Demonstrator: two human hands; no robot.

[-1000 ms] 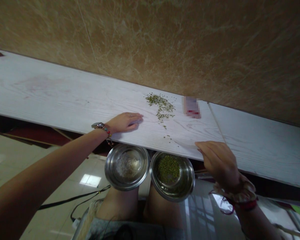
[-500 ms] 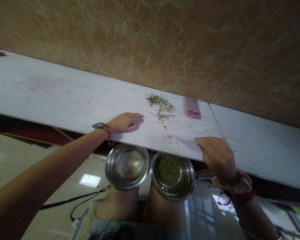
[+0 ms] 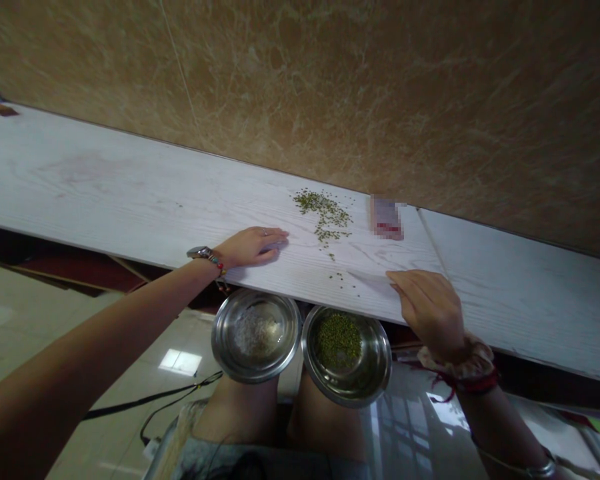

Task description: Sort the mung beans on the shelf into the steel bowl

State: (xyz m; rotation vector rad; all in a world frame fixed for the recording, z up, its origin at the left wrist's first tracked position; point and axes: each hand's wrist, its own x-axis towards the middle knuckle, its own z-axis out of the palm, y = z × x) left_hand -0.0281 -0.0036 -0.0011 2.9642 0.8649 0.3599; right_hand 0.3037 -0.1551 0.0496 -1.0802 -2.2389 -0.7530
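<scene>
Small green beans, probably mung beans (image 3: 325,208), lie scattered on a white wood-grain tabletop (image 3: 145,193). To their left my left hand (image 3: 253,245) rests flat on the table, fingers stretched out, holding nothing. My right hand (image 3: 430,307) is closed at the table's front edge, right of a few stray beans (image 3: 340,277). A thin pale sliver (image 3: 369,277) reaches leftward from its fingertips; its kind is unclear. Below the edge, a steel bowl (image 3: 310,373) holds many green beans. Left of it, a second steel bowl (image 3: 220,353) contains something whitish.
A blurred-out flat item (image 3: 386,217) lies near the wall, right of the beans. The brown marbled wall (image 3: 300,87) borders the table's back. Both bowls are above my knees (image 3: 245,407). A black cable (image 3: 145,403) runs at the lower left.
My right hand has shifted slightly left and up, and the pale sliver with it. My left hand stays put on the table. The beans and bowls look unchanged.
</scene>
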